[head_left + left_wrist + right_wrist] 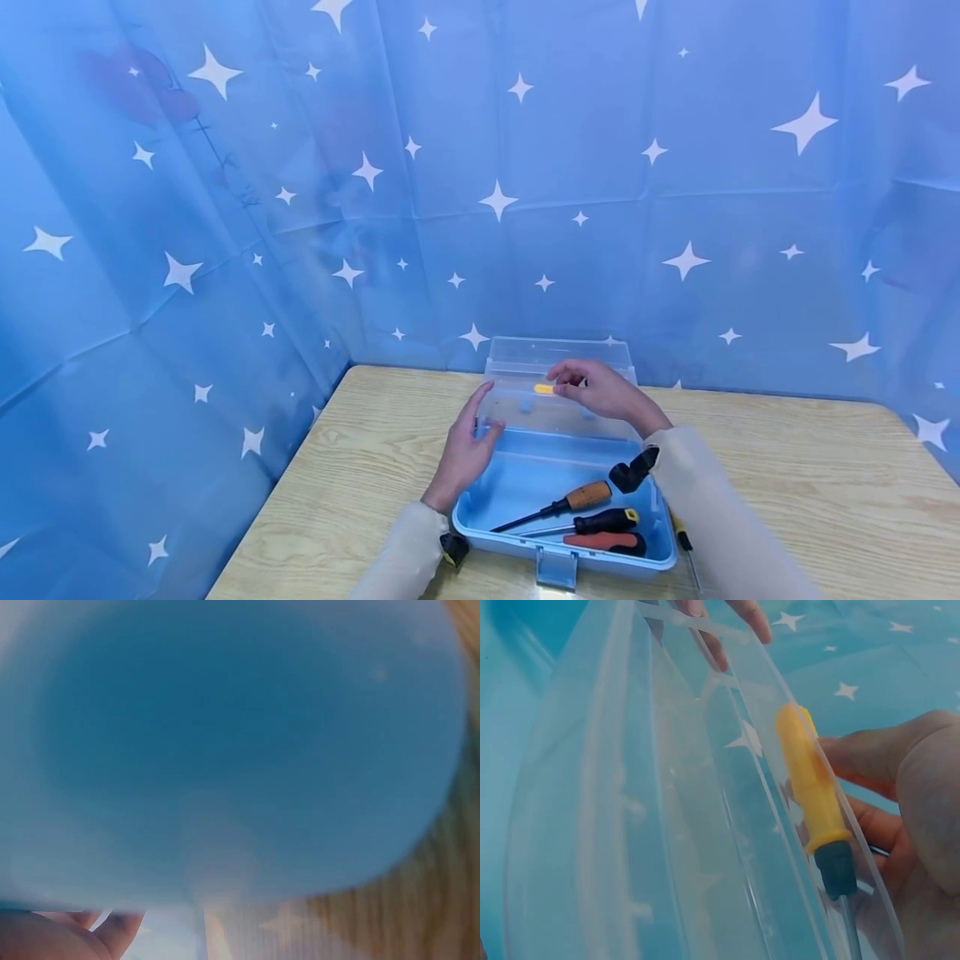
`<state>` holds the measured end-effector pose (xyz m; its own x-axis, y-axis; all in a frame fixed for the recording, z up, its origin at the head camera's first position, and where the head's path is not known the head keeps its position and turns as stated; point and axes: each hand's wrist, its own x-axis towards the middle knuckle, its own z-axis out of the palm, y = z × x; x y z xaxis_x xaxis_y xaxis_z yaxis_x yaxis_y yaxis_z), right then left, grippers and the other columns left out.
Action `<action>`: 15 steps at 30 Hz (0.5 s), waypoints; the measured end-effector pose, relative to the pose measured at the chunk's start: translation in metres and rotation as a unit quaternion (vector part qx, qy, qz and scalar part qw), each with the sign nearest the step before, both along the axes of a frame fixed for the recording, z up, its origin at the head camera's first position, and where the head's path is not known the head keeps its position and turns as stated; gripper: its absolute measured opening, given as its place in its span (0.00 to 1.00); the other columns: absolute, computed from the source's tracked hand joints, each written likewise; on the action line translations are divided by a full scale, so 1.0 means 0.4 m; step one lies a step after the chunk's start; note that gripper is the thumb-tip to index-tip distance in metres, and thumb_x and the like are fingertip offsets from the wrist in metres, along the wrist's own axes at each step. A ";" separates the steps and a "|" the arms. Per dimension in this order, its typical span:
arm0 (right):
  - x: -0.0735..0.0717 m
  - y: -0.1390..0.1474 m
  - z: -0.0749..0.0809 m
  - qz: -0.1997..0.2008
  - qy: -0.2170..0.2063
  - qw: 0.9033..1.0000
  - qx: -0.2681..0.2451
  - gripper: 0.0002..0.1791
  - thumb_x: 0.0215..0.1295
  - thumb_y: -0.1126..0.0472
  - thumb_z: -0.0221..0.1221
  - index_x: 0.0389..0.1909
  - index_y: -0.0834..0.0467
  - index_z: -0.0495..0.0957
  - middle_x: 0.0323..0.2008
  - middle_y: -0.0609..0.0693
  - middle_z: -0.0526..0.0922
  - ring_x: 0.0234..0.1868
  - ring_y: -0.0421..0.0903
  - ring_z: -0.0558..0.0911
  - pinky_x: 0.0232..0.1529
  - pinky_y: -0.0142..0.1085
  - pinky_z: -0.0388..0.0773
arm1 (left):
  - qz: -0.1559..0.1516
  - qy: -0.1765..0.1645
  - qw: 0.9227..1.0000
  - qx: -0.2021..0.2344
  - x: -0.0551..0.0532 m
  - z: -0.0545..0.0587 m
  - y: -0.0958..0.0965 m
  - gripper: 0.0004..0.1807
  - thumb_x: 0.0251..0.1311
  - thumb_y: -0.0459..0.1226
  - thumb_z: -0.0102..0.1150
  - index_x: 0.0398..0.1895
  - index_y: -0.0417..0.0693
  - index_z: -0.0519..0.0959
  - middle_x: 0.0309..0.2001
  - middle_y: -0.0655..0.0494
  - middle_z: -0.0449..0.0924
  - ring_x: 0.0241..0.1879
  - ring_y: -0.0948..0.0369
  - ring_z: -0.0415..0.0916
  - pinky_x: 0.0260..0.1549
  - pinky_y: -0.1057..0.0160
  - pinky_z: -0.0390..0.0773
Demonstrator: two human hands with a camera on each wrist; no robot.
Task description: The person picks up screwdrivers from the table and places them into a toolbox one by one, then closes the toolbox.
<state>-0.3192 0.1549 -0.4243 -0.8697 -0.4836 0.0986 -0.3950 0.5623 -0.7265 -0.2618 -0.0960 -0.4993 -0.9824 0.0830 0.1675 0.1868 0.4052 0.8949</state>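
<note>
In the head view my right hand (pixel 592 390) pinches a yellow-handled screwdriver (pixel 544 388) in front of the clear lid. The right wrist view shows this screwdriver (pixel 810 780) behind a transparent wall, its dark collar and thin shaft pointing back toward the wrist. My left hand (pixel 465 450) holds the left side of the clear plastic lid (pixel 558 350), thumb and fingers about its edge. That lid stands raised behind a light blue toolbox (pixel 517 454). Blurred blue plastic fills most of the left wrist view, with part of the left hand (pixel 75 937) at the bottom.
Inside the toolbox lie a brown-handled screwdriver (pixel 588 495), a black-and-yellow one (pixel 607 521) and a red-and-black-handled tool (pixel 603 542). Another screwdriver (pixel 682 537) lies right of the box, partly behind the right sleeve. A starry blue curtain (pixel 450 167) hangs beyond the wooden table (pixel 345 467).
</note>
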 end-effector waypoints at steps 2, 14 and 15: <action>0.001 -0.001 0.000 -0.001 0.001 1.000 0.001 0.11 0.72 0.60 0.57 0.51 0.55 0.80 0.40 0.49 0.82 0.39 0.47 0.76 0.41 0.38 0.78 | 0.000 -0.001 1.000 0.000 0.000 0.001 0.000 0.33 0.72 0.42 0.52 0.74 0.82 0.55 0.76 0.65 0.57 0.75 0.55 0.55 0.69 0.40 0.62; -0.003 0.001 -0.004 0.001 0.008 1.000 -0.001 0.10 0.72 0.60 0.57 0.51 0.55 0.81 0.40 0.49 0.82 0.40 0.47 0.76 0.41 0.38 0.77 | 0.003 0.002 1.000 -0.011 0.000 -0.001 0.000 0.32 0.72 0.46 0.52 0.74 0.82 0.55 0.76 0.65 0.56 0.75 0.54 0.54 0.68 0.39 0.63; -0.003 0.002 -0.004 0.002 0.009 1.000 -0.002 0.10 0.72 0.60 0.57 0.51 0.55 0.80 0.40 0.49 0.82 0.40 0.47 0.76 0.40 0.38 0.77 | 0.004 0.002 1.000 -0.011 0.000 -0.001 0.000 0.32 0.72 0.46 0.52 0.74 0.83 0.55 0.76 0.65 0.56 0.75 0.54 0.54 0.68 0.39 0.63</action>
<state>-0.3206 0.1555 -0.4260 -0.8662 -0.4861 0.1157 -0.4097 0.5585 -0.7212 -0.2619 -0.0959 -0.4996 -0.9823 0.0794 0.1699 0.1875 0.4267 0.8847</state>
